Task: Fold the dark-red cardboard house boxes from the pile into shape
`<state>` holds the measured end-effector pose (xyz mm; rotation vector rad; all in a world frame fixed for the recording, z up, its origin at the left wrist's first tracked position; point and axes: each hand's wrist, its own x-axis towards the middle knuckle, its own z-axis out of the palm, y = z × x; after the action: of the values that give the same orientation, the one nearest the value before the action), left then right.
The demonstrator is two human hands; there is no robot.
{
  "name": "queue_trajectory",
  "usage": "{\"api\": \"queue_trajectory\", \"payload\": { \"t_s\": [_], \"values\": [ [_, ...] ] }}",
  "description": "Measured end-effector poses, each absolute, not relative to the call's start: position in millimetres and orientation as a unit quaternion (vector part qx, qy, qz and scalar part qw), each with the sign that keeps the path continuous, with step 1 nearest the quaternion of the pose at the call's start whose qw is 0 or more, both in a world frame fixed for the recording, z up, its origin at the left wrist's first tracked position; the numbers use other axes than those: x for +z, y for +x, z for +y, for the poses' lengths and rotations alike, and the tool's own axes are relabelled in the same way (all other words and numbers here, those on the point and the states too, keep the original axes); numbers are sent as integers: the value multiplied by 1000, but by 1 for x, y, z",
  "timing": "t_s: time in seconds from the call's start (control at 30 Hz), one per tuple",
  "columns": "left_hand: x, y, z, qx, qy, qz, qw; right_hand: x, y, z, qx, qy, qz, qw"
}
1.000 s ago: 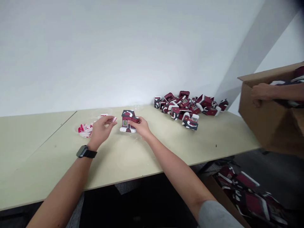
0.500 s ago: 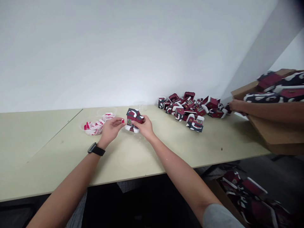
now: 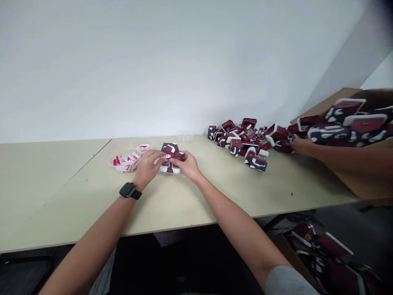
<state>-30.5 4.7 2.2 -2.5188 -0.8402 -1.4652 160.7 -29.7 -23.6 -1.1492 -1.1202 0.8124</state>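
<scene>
My right hand (image 3: pixel 189 166) grips the right side of a small dark red toy house (image 3: pixel 170 148) with a dark, white-patched roof and a white base. My left hand (image 3: pixel 149 166), with a black watch on the wrist, pinches a small red-and-white piece (image 3: pixel 166 156) against the front of the house, below the roof edge. Left of it, a clear bowl (image 3: pixel 125 169) holds several red-and-white pieces, with more pieces (image 3: pixel 143 148) just behind. The fingers cover part of the house's front.
Several similar houses (image 3: pixel 236 145) lie piled against the wall on the table (image 3: pixel 184 205). At the right, another person's hand (image 3: pixel 302 146) touches houses beside a full cardboard box (image 3: pixel 368 180). More houses (image 3: pixel 333 250) fill a box below the table.
My left hand has moved right, bringing the small piece against the house front. The other person's hand has shifted left and down, and houses near it at the box have moved.
</scene>
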Motion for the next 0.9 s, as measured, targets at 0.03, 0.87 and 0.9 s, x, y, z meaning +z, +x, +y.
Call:
{"api": "queue_trajectory", "payload": {
  "t_s": [0.03, 0.87, 0.9],
  "values": [
    [2, -30, 5, -483, -829, -278, 55, -22, 160, -31, 358, -501, -488, 619],
    [5, -27, 1, -480, -834, -270, 35, -22, 160, -33, 337, -521, -514, 593],
    [5, -27, 1, -478, -834, -271, 37, -22, 160, -33, 334, -523, -515, 591]
  ]
}}
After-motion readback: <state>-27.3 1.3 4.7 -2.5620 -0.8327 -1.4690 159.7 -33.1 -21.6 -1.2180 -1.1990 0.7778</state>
